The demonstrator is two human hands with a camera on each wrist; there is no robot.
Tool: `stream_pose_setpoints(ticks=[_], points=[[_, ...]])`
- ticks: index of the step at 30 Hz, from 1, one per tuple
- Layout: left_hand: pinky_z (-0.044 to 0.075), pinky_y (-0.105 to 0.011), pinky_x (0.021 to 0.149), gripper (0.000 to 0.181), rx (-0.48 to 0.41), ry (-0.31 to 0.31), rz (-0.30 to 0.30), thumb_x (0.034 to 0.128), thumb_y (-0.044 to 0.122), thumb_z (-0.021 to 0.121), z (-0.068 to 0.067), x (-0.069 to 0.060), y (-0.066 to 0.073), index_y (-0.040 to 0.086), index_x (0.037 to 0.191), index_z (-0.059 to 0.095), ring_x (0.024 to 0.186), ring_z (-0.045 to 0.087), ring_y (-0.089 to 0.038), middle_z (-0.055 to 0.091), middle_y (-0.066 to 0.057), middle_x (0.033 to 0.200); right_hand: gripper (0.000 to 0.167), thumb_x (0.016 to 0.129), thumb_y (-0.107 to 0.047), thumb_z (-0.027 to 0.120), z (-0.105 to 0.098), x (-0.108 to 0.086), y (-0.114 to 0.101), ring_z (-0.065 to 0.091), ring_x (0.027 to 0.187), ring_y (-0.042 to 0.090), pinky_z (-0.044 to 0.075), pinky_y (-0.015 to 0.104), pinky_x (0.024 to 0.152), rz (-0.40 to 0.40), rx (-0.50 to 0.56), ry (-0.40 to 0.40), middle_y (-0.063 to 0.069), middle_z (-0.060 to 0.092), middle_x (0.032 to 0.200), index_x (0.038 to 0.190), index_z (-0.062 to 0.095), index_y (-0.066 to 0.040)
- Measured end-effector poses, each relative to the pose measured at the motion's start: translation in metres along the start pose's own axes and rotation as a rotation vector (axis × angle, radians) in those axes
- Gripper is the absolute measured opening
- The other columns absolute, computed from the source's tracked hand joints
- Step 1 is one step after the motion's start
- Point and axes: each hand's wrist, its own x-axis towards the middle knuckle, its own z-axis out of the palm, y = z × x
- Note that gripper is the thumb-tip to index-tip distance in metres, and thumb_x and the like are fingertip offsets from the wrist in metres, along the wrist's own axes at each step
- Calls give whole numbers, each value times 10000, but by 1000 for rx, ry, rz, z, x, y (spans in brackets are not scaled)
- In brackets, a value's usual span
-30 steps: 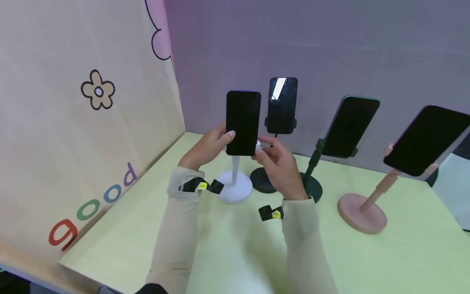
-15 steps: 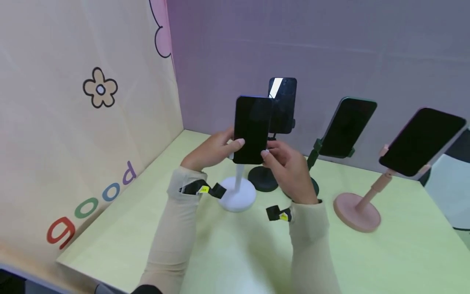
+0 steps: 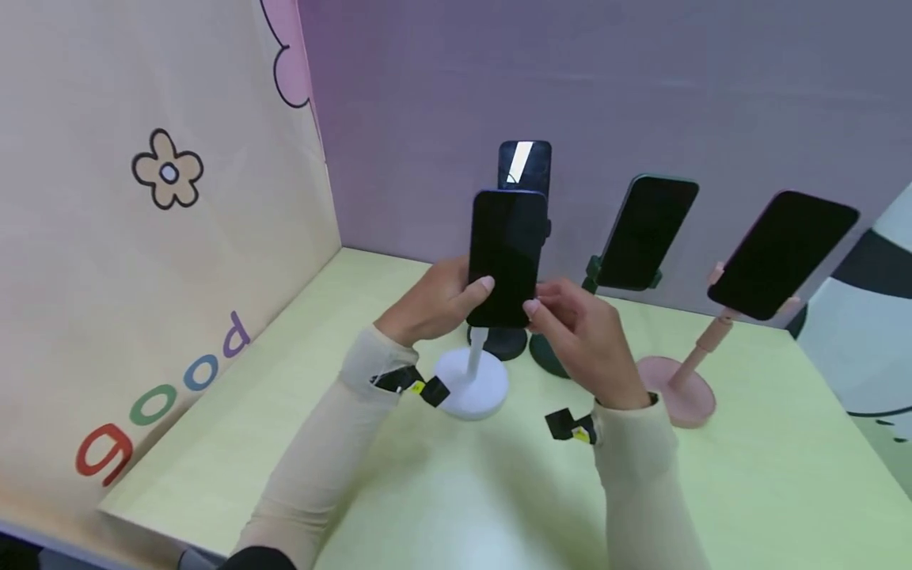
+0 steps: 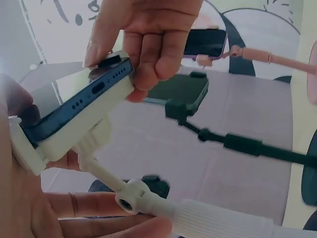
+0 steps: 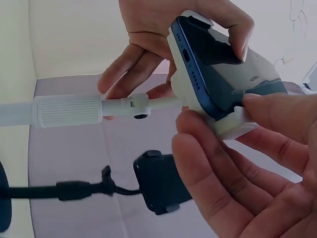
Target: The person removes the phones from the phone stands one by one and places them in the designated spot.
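Observation:
A dark phone with a blue edge (image 3: 506, 253) is seated in the white clamp (image 5: 187, 82) of a white stand (image 3: 472, 386). The left hand (image 3: 445, 301) grips the phone and clamp from the left, its thumb on the screen. On the other side, the right hand (image 3: 580, 336) pinches the clamp's lower right part, thumb at the phone's edge. In the right wrist view, the right hand's (image 5: 252, 168) fingers curl beneath the clamp jaw. The left wrist view shows the phone's bottom edge (image 4: 84, 96) with its port, and the left hand's (image 4: 29, 198) fingers behind the clamp.
Behind the held phone stands a black phone stand (image 3: 507, 344) with its phone (image 3: 526, 162). To the right are a green stand (image 3: 547, 356) and a pink stand (image 3: 677, 392), each bearing a phone. Walls border the pale table (image 3: 235, 443) at left and back.
The phone and clamp have moved right and slightly down in the head view, with both hands still on them. The background stands have shifted left as the view turned.

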Motion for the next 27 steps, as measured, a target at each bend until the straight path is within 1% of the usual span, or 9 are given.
stream_pose_setpoints(ticks=[3,6,10,14,18,19,23,25,27], points=[[473,-404,946,522,-16,-26,17,961,454,349,8,4,1,162,1373,479,1083,596,-123,567,14,1304,204,956,-223,618,-8,-7,0,710,801,186,565,312,735,-19,-18,-5,92,706,999,1077,615,-59],[466,-419,959,545,-18,-47,15,958,466,338,15,9,5,166,1398,455,1115,578,-140,546,7,1338,185,947,-201,631,-16,-12,-1,713,801,197,568,347,722,-22,-42,-8,95,705,985,1062,610,-57],[471,-428,958,553,-26,-70,-14,960,475,326,25,12,10,162,1396,461,1113,586,-155,543,-10,1342,185,943,-206,637,-26,-18,-2,713,815,193,567,363,730,9,-88,-18,83,695,986,1059,613,-65],[461,-447,971,554,-24,-81,-40,964,470,324,35,13,12,171,1415,447,1146,566,-176,523,-20,1369,193,944,-244,636,-35,-26,-3,710,822,185,568,399,745,65,-145,-51,72,685,987,1053,602,-88],[447,-455,989,569,-11,-87,-17,972,464,312,45,15,16,184,1461,386,1195,535,-189,492,-20,1416,234,946,-316,624,-45,-34,-6,710,836,193,560,458,765,114,-191,-69,66,680,1007,1052,586,-111],[446,-455,991,572,-10,-86,-11,973,467,307,47,16,18,183,1464,381,1203,529,-188,484,-19,1426,247,946,-338,619,-47,-34,-7,710,837,193,547,484,801,121,-200,-67,62,680,1009,1051,583,-117],[453,-439,984,576,14,-73,9,978,485,286,48,19,24,159,1434,420,1189,535,-181,493,-25,1416,244,954,-370,594,-54,-32,-10,694,807,174,501,532,846,122,-213,-67,32,675,944,1013,564,-136],[448,-441,989,593,30,-75,11,973,499,282,49,21,27,155,1436,420,1203,526,-178,484,-25,1426,224,962,-352,588,-59,-32,-9,679,791,165,472,531,850,119,-207,-74,24,675,906,999,555,-133],[446,-445,990,607,26,-90,13,968,510,284,54,24,28,154,1442,412,1210,522,-182,476,-28,1433,212,963,-330,592,-64,-35,-7,669,782,169,492,497,833,126,-197,-83,25,674,889,997,552,-125]])
